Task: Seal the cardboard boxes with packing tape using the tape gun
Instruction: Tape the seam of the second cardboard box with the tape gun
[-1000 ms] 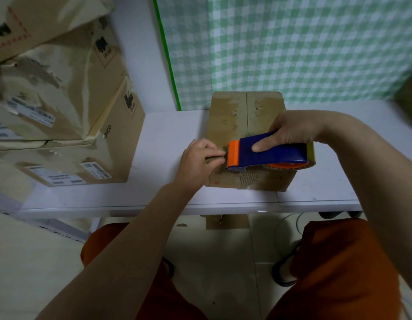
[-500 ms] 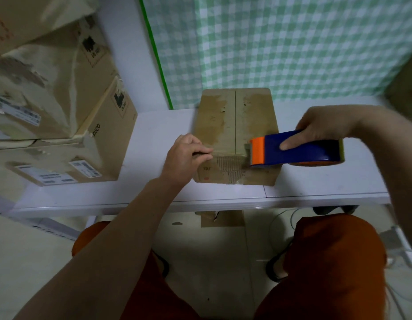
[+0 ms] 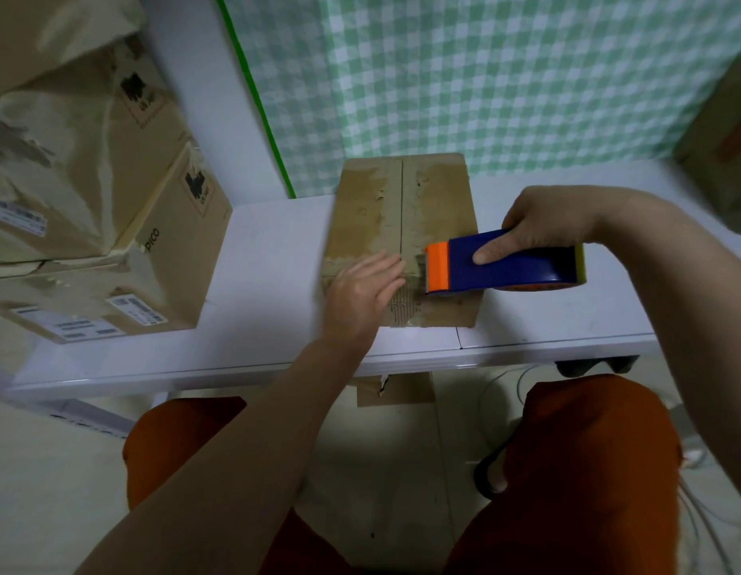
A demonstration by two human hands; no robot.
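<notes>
Head view looks down on a flat cardboard box lying on the white counter, just in front of the checked curtain. The right hand grips the blue-and-orange tape gun, fingers curled over its body, with its orange nose resting near the box's right edge. The left hand lies flat on the near left part of the lid, fingers straight and pressing, grasping nothing.

Risks, as a judgement: the strip seems to run across the centre seam rather than along it, so the flaps may stay loose. If the flat hand lifts early, the light box could slide with the gun and the tape wrinkle. Its fingertips also sit close to the cutter end.

Hard to make out: the clear tape itself barely shows, the blade and roll are hidden under the gun, and motion blur smears the stacked boxes at left.
</notes>
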